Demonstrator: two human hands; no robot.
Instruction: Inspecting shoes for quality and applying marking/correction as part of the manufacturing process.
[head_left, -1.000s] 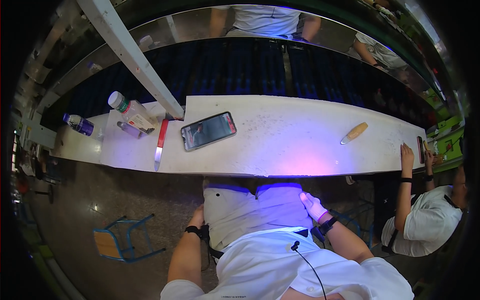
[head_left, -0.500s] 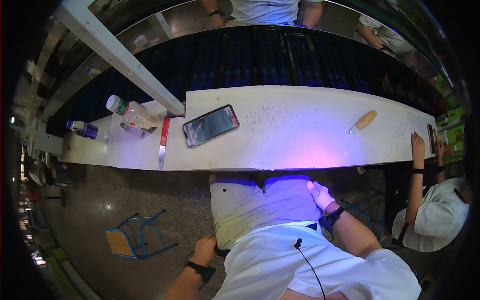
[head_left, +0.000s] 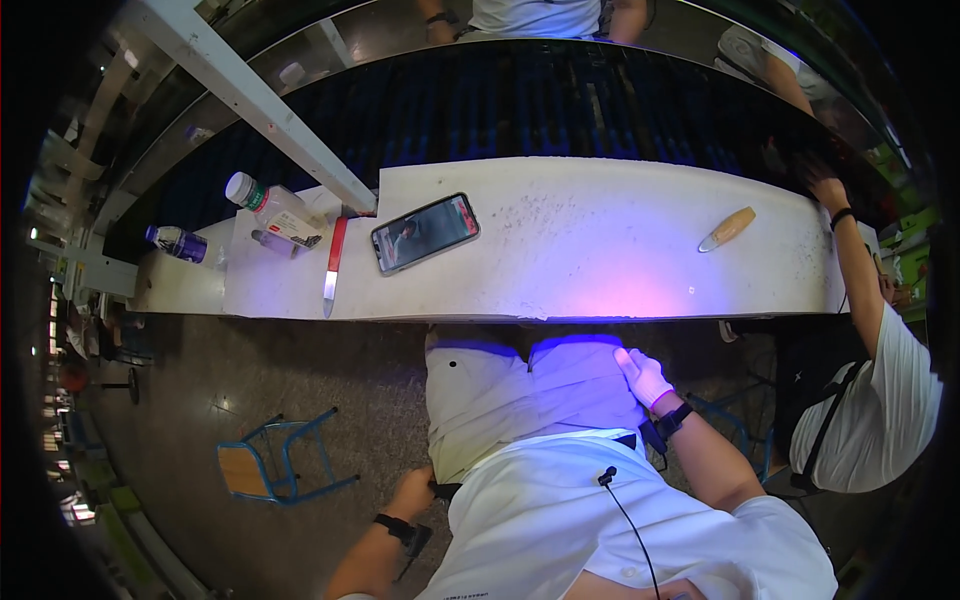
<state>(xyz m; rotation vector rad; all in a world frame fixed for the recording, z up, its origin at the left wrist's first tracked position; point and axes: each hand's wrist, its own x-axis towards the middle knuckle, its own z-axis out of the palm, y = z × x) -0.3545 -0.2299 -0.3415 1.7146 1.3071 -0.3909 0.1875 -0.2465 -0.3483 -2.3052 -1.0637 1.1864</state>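
Observation:
My right hand (head_left: 644, 378) wears a white glove and rests on my right thigh, its thumb stretched along the trousers (head_left: 480, 400). It holds nothing that I can see. Bare, my left hand (head_left: 410, 495) is down beside my left hip; its fingers are hidden. Both hands are below the white worktop (head_left: 560, 230). On that top a phone (head_left: 427, 234) with a lit screen lies left of centre. Beside it is a red-handled knife (head_left: 336, 258), blade toward me. A short knife with a wooden handle (head_left: 733, 226) lies at the right.
At the left lie a clear bottle with a green-banded cap (head_left: 285, 215) and a purple-labelled bottle (head_left: 178, 243). A slanting pale metal post (head_left: 255, 105) stands behind them. A dark conveyor (head_left: 560, 105) runs beyond the worktop. A stool (head_left: 285, 458) is at left, a co-worker (head_left: 860, 400) at right.
The co-worker at right has reached an arm far forward over the dark conveyor. The view has shifted slightly, so the worktop sits higher. My hands stay in place.

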